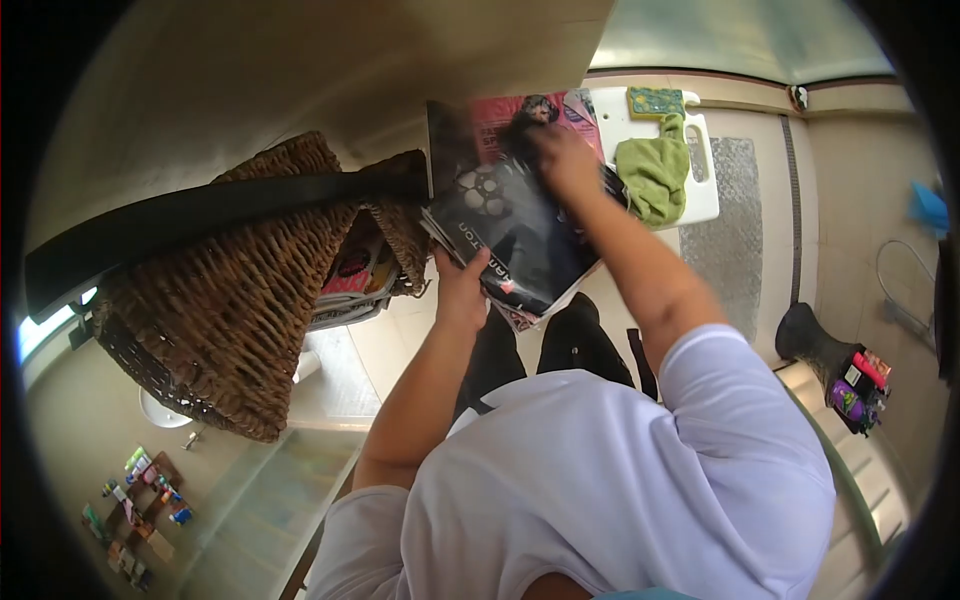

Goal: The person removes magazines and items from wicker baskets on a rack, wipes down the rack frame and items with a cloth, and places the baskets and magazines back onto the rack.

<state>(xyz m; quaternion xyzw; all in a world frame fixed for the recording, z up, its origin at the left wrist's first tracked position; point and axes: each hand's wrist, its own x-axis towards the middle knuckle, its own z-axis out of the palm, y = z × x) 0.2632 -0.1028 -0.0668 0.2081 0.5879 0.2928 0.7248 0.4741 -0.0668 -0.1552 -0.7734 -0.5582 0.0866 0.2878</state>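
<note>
My left hand (pixel 462 292) grips the lower left edge of a stack with a dark glossy magazine (pixel 530 240) on top, thumb on the cover and fingers below. Its cover shows a paw-like print and pale lettering. My right hand (pixel 568 165) is over the top of this magazine, smeared by motion. A dark blurred patch is by its fingers; I cannot tell whether it is a held thing. Behind lies a pink magazine (pixel 490 115), partly covered, on a white plastic stool (pixel 705 200). A green cloth (pixel 655 178) and a patterned sponge (pixel 656 102) lie on the stool's right side.
To the left, a brown wicker basket (pixel 230 290) holds more magazines (pixel 355 270), with a dark curved band (pixel 200 215) across it. A grey textured mat (pixel 735 240) lies on the floor at right. Toiletries (pixel 135 500) stand on a shelf at lower left.
</note>
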